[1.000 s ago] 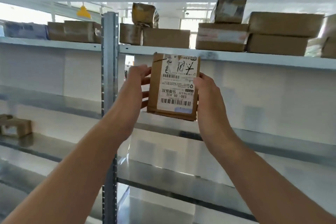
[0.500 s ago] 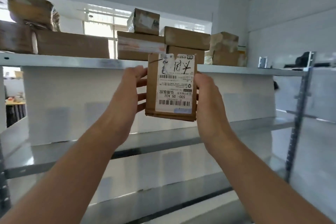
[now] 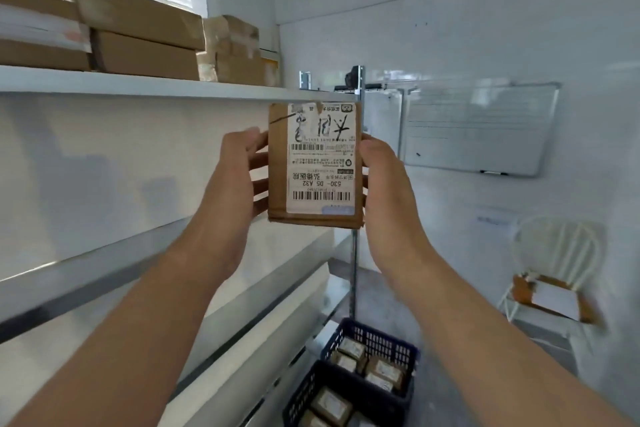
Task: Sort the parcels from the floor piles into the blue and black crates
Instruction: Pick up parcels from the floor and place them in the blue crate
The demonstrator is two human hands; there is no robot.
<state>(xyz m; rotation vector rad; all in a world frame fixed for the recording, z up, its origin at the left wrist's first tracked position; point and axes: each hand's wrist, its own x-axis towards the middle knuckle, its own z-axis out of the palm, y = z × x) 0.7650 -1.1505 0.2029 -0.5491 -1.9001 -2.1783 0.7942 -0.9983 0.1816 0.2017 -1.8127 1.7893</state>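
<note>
Gripping the upright parcel (image 3: 315,163): left hand (image 3: 239,170), right hand (image 3: 384,180).

Two hands (image 3: 239,180) (image 3: 386,184), one held parcel (image 3: 320,163), two crates (image 3: 379,338) (image 3: 302,395), one chair (image 3: 554,246).

A parcel storeroom: metal shelving (image 3: 145,88) at left stacked with cardboard boxes (image 3: 138,28), a whiteboard (image 3: 478,128) at right, crates of parcels (image 3: 360,378) bottom centre.

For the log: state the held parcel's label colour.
White label with black print; head view.
</note>
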